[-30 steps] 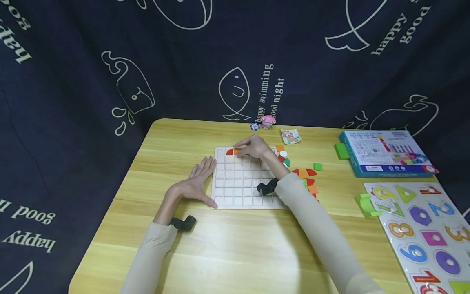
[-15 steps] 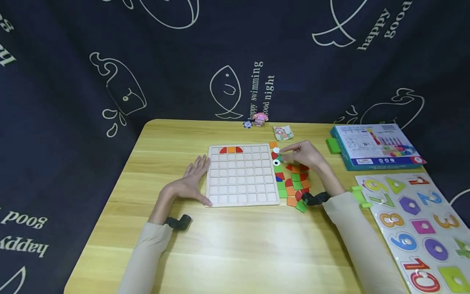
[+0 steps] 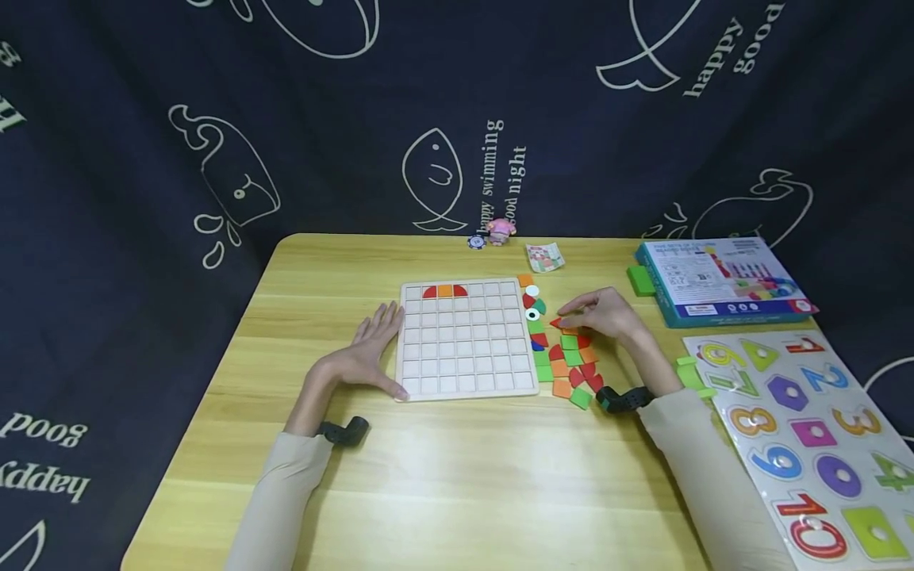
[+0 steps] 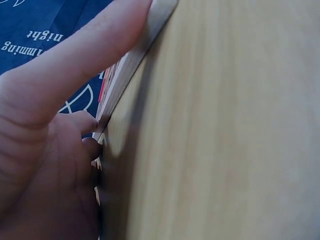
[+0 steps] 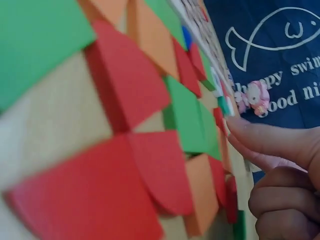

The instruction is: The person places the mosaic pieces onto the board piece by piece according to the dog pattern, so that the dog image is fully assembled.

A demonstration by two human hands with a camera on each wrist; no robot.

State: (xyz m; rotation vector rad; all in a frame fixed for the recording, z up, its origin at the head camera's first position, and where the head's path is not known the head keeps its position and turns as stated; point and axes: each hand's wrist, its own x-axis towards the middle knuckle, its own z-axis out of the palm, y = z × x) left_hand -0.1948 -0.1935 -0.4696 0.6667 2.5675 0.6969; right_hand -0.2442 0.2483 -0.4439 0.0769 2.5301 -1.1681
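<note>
A white square grid board [image 3: 467, 341] lies on the table. Along its top row sit a red quarter-round tile [image 3: 430, 293], an orange square tile [image 3: 446, 291] and another red quarter-round tile [image 3: 460, 291]. My left hand [image 3: 366, 353] is spread along the board's left edge, thumb at the near corner; the left wrist view has the thumb [image 4: 85, 55] against the wooden rim. To the right of the board, my right hand [image 3: 603, 312] pinches a red tile [image 3: 555, 323] between thumb and fingertips, at the far end of the loose tiles. Its other fingers are curled in the right wrist view.
Loose green tiles [image 3: 580, 397], red and orange ones lie right of the board. Farther right are a blue box [image 3: 728, 281], green blocks [image 3: 641, 281] and a number puzzle board [image 3: 800, 444]. A pink figurine [image 3: 501, 231] and a small card [image 3: 545, 258] stand at the back.
My right hand has left the second red tile on the board's top row, moved right to the loose tiles, and come to a red one. The left hand stays at the board's edge.
</note>
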